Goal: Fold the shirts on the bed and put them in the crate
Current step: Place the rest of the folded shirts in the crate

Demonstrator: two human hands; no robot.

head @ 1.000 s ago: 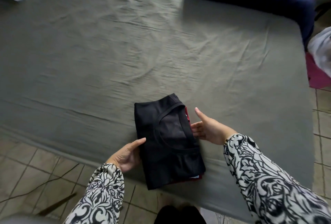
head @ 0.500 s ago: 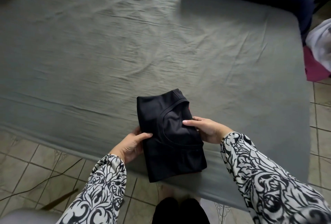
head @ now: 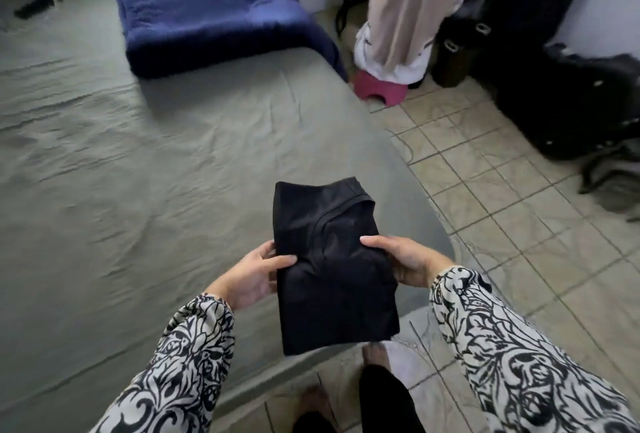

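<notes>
- The folded black shirt [head: 332,259] is held at the near edge of the bed [head: 138,190], apparently lifted off the sheet; it is gripped on both sides.
- The left hand [head: 254,271] is clamped on the left edge, thumb on top; the right hand [head: 403,257] is clamped on the right edge, thumb across the fabric.
- Folding is judged complete for this shirt; the step in hand is taken to be the carry to the crate.
- No crate is seen; it would have to be located first, perhaps toward the tiled floor [head: 519,224].
- The bundle would need to be kept level and pinched firmly; otherwise the folds could slip open.
</notes>
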